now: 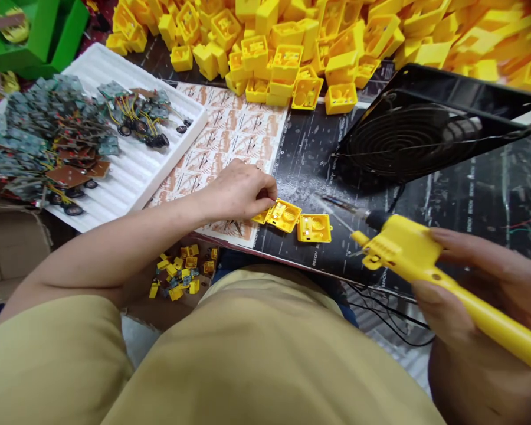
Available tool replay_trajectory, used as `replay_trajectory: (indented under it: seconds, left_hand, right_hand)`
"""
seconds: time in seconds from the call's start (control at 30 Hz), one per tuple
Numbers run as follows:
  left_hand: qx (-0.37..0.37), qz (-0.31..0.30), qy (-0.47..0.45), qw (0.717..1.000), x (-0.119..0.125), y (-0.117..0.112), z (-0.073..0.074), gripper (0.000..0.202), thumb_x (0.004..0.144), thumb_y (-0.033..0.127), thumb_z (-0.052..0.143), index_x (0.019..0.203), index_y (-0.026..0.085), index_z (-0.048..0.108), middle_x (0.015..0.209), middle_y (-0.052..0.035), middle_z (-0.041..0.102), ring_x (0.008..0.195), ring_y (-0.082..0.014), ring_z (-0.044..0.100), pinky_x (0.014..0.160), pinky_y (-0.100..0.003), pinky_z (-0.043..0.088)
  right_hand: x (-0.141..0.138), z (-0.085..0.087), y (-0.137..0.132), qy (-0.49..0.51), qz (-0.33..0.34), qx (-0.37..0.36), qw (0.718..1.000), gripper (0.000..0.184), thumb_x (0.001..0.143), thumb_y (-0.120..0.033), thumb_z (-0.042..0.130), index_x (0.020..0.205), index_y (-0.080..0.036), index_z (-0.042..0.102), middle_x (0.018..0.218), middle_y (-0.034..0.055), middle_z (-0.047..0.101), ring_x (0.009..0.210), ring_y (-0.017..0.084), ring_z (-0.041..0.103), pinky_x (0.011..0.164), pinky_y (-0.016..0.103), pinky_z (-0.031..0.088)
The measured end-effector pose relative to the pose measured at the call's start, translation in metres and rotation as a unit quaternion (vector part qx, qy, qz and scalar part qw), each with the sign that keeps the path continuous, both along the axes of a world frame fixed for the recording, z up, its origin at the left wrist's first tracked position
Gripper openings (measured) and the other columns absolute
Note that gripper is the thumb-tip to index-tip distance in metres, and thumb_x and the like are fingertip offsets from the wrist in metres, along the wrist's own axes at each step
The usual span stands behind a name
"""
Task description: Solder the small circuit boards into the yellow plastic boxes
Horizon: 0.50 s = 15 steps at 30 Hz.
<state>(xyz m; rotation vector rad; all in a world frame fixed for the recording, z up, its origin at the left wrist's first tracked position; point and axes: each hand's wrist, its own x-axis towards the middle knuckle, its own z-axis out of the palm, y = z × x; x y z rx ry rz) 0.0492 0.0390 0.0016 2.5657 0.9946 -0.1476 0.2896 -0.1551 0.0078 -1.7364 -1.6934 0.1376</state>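
My right hand (469, 295) grips a yellow soldering gun (413, 248), its metal tip pointing left over the bench. On the left, my left hand (243, 189) is closed, thumb and fingers pinched at a small yellow plastic case (260, 218) that it partly hides. Touching that case is a second open yellow case (284, 216), with a round speaker grille moulded inside. A third yellow case (314, 228) lies just right of it, near the bench's front edge, also with its inside facing up.
A white foam tray (137, 183) holds piled circuit boards (57, 130) with wired speakers. Many yellow cases (287, 59) are heaped along the back. A black fan (425, 130) stands at right. Below the bench, a box holds yellow pieces (181, 271). Green bins (35, 41) sit far left.
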Motion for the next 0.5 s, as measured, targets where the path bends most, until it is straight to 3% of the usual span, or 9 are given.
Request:
replay_trajectory:
  seconds: [0.03,0.1,0.3,0.5]
  left_hand:
    - [0.008,0.003,0.009,1.0,0.001,0.0,-0.001,0.019,0.082,0.021,0.058,0.087,0.019,0.077,0.082,-0.0025,0.077,0.081,-0.0182,0.07,0.087,-0.036,0.048]
    - [0.021,0.002,0.021,1.0,0.002,0.0,-0.001,0.02,0.082,0.022,0.057,0.086,0.019,0.076,0.08,-0.0023,0.076,0.081,-0.0187,0.069,0.091,-0.039,0.047]
    - [0.024,0.009,0.016,1.0,0.004,-0.002,0.001,0.019,0.081,0.022,0.058,0.086,0.018,0.076,0.081,-0.0036,0.076,0.081,-0.0202,0.068,0.089,-0.04,0.047]
    - [0.015,-0.001,0.032,0.999,0.005,-0.003,0.001,0.019,0.081,0.02,0.059,0.088,0.017,0.076,0.083,-0.0049,0.076,0.081,-0.0218,0.069,0.08,-0.035,0.047]
  right_hand:
    - [-0.003,-0.001,-0.001,0.019,-0.02,-0.043,0.999,0.043,0.093,-0.044,0.061,0.135,-0.033,0.057,0.108,0.0085,0.072,0.079,0.025,0.071,0.06,0.038,0.057]
    - [-0.005,-0.007,0.0,0.02,-0.007,-0.032,0.999,0.041,0.09,-0.042,0.068,0.129,-0.031,0.061,0.105,0.0072,0.073,0.078,0.024,0.071,0.063,0.038,0.059]
    - [0.001,-0.03,0.021,0.029,0.199,0.097,0.975,0.037,0.085,-0.02,0.074,0.119,-0.024,0.061,0.086,0.0013,0.074,0.072,0.015,0.071,0.062,0.023,0.059]
    - [-0.014,-0.023,0.032,-0.013,0.213,0.134,0.968,0.023,0.083,-0.016,0.075,0.095,-0.021,0.057,0.076,-0.0023,0.069,0.068,0.011,0.07,0.058,0.017,0.057]
